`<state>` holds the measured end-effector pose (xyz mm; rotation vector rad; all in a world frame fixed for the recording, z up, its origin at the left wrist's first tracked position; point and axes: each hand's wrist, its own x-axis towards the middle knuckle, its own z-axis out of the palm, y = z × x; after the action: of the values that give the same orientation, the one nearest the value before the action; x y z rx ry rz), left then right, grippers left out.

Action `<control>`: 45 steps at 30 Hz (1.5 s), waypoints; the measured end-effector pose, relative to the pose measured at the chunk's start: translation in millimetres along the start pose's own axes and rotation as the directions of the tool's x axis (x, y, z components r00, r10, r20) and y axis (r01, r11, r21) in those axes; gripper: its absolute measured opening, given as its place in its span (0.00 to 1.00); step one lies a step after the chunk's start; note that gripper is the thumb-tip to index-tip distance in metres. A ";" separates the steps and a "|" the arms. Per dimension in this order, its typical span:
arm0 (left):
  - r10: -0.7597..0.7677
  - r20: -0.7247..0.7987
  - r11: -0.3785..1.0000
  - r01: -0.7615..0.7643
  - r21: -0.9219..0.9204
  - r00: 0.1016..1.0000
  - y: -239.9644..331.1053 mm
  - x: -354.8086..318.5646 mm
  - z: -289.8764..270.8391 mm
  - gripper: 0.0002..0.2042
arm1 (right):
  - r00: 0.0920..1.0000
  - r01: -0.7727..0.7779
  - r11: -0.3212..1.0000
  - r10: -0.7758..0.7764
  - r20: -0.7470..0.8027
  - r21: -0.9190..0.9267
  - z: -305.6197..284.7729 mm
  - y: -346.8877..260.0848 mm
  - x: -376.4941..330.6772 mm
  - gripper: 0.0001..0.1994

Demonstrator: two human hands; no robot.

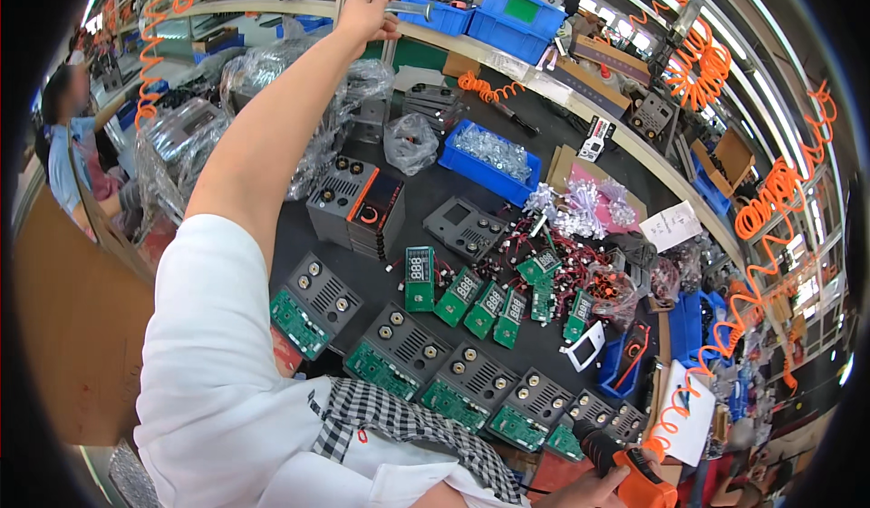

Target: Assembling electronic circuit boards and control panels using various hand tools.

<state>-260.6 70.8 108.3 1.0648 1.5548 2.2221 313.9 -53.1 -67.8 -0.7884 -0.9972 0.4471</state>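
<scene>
My left arm reaches far up to the shelf. My left hand [365, 19] is closed there around a slim tool with a clear handle [410, 8], beside a blue bin [438, 19]. At the lower right edge, my right hand [589, 490] is wrapped around an orange and black power drill [634, 474], partly cut off by the picture's rim. Close to the drill runs a row of grey panels [471, 369] with brass-coloured fittings and green circuit boards [381, 369]. Beyond them lie several small green display boards [420, 279] with wires.
Stacked grey panels [349, 204] stand left of centre. A blue tray of small clear parts [489, 161] sits farther back. Bagged units [263, 82] pile up at the far left. Orange coiled hoses [698, 64] hang at the right. Another person [77, 145] works at left.
</scene>
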 end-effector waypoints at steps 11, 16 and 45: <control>0.722 -0.079 0.524 -0.470 0.710 0.687 -77.9 156.0 31.2 0.11 | 0.999 0.052 0.910 -0.047 0.021 -0.411 62.1 -45.3 -12.3 0.15; 0.611 -0.051 0.624 -0.440 0.646 0.790 -116.9 214.1 45.6 0.11 | 0.985 0.152 0.858 -0.092 0.144 -0.491 96.3 -68.9 -12.7 0.15; -0.182 -0.124 0.983 0.185 0.016 0.975 -71.0 120.9 -25.7 0.14 | 0.938 0.346 0.928 -0.346 0.021 -0.137 101.1 -54.4 27.8 0.37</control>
<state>-378.9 148.9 92.8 0.7689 1.6637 2.1817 238.5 -31.7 20.5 -0.7172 -1.1470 0.0707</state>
